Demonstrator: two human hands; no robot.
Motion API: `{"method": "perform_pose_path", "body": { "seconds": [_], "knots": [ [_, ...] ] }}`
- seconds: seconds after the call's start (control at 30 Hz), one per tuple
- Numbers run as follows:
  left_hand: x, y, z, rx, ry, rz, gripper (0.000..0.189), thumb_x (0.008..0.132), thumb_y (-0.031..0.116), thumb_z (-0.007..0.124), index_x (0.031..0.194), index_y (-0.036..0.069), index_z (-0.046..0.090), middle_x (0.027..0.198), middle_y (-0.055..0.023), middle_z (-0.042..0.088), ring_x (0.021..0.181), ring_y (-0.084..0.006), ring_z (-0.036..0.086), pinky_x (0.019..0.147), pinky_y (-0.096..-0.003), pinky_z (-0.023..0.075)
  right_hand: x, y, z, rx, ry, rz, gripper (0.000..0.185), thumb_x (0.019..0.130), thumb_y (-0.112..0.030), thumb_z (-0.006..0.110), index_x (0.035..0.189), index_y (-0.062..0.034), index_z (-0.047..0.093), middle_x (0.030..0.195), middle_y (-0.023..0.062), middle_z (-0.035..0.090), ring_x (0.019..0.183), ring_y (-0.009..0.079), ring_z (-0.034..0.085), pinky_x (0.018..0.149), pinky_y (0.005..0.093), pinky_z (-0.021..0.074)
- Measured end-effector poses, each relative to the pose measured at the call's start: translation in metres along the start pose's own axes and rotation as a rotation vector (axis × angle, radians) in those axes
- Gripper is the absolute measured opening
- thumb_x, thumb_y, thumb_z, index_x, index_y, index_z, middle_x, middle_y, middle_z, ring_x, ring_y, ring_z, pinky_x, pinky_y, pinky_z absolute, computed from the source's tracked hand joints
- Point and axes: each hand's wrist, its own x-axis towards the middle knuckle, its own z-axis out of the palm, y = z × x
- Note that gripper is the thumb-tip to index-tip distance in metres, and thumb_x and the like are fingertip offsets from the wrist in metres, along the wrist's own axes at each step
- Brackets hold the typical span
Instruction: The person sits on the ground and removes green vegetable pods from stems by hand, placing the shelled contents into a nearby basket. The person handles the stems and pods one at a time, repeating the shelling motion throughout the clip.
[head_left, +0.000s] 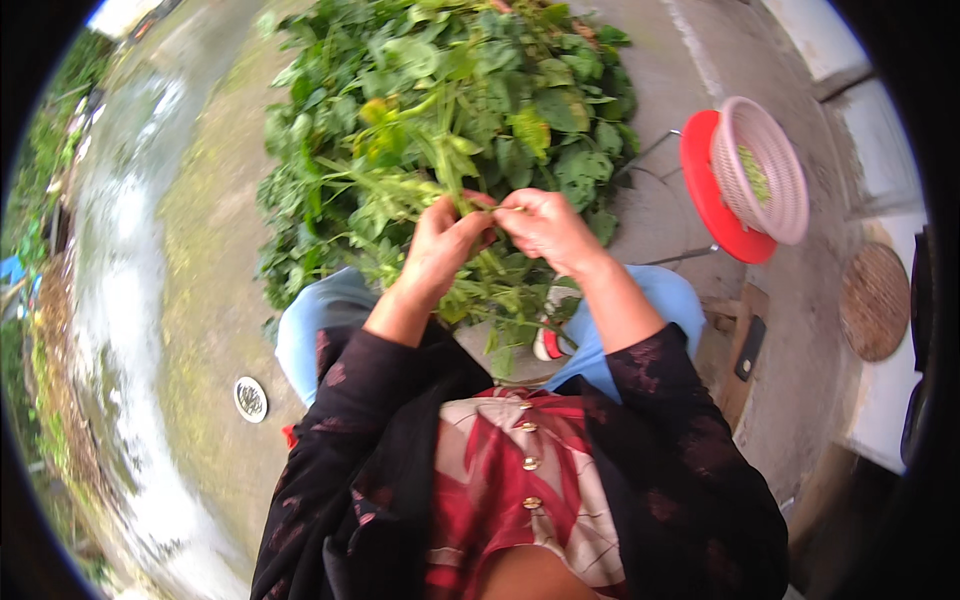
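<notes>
A large heap of leafy green bean plants (525, 97) lies on the ground before me. Above its near edge, my left hand (450, 236) is closed around the stems of a bean plant (442, 180), whose leaves and pods spread away from me and down between my knees. Close beside it on the right, my right hand (544, 229) pinches a small piece of the plant between thumb and fingers, and the fingertips of both hands nearly meet. On the right, a pink plastic basket (795, 169) holds green beans (754, 175).
The basket rests on a red round stool (697, 165) with metal legs. A dark phone-like object (751, 349) lies on a wooden board (739, 375). Farther right is a round woven or wooden disc (876, 301). A small white dish (259, 388) with dark bits sits at left on the concrete.
</notes>
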Motion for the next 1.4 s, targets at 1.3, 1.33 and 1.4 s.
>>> {"method": "perform_pose_path", "body": {
  "seconds": [1.3, 1.33, 1.4],
  "knots": [
    [-0.006, -0.003, 0.013, 0.219, -0.115, 0.139, 0.013, 0.094, 0.017, 0.063, 0.093, 0.004, 0.058, 0.066, 0.0001, 0.059, 0.057, -0.0071, 0.053, 0.053, -0.0233, 0.0407, -0.166, -0.158, -0.339, -0.354, 1.194, 0.093, 0.034, 0.098, -0.032, 0.056, 0.105, -0.0014, 0.069, 0.097, 0.0118, 0.071, 0.081, 0.0214, 0.066, 0.071, 0.0348, 0.0508],
    [-0.006, -0.002, 0.015, 0.231, -0.117, 0.110, 0.013, 0.095, 0.017, 0.062, 0.094, 0.005, 0.057, 0.067, -0.0003, 0.059, 0.057, -0.0077, 0.053, 0.054, -0.0233, 0.0403, -0.165, -0.156, -0.355, -0.407, 1.195, 0.073, 0.036, 0.099, -0.035, 0.057, 0.102, -0.0016, 0.070, 0.100, 0.0128, 0.071, 0.086, 0.0250, 0.067, 0.076, 0.0377, 0.0521],
    [-0.007, -0.001, 0.016, 0.177, -0.131, 0.135, 0.013, 0.094, 0.017, 0.063, 0.094, 0.005, 0.057, 0.068, -0.0001, 0.060, 0.058, -0.0080, 0.053, 0.054, -0.0237, 0.0410, -0.162, -0.150, -0.381, -0.425, 1.249, -0.017, 0.037, 0.098, -0.033, 0.060, 0.112, 0.0000, 0.067, 0.089, 0.0138, 0.071, 0.078, 0.0225, 0.070, 0.070, 0.0410, 0.0556]
  ]
}}
